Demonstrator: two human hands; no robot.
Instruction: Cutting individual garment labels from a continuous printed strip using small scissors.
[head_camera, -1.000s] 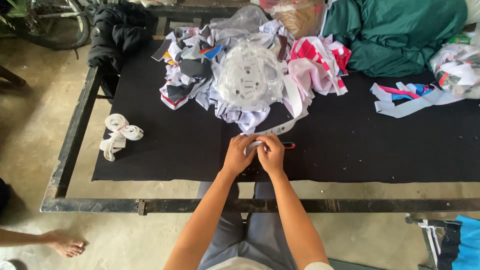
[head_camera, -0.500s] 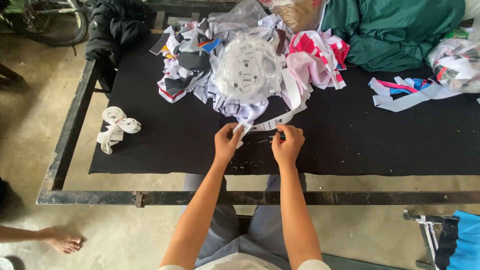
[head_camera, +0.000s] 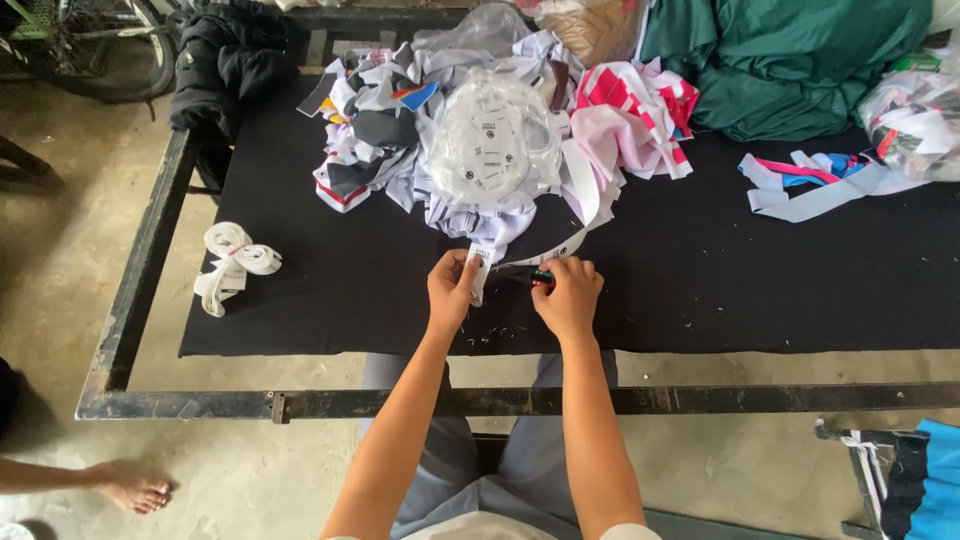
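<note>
White label strip (head_camera: 478, 268): narrow, short, w/ small dark print, standing roughly upright at near edge of fabric pile (head_camera: 480, 150), centre of black table cover (head_camera: 300, 300). Left hand (head_camera: 450, 290): fingers closed, pinching strip, knuckles up, forearm running back toward near table edge. Right hand (head_camera: 568, 296): just right of it, curled tight around small tool w/ red-green handle (head_camera: 541, 277); tool tip points left toward strip. Hands near, not touching. White band (head_camera: 545, 250) curves just beyond right hand. Rolled white tape bundle (head_camera: 232, 262) lies well left. Green cloth (head_camera: 800, 60) far right.
</note>
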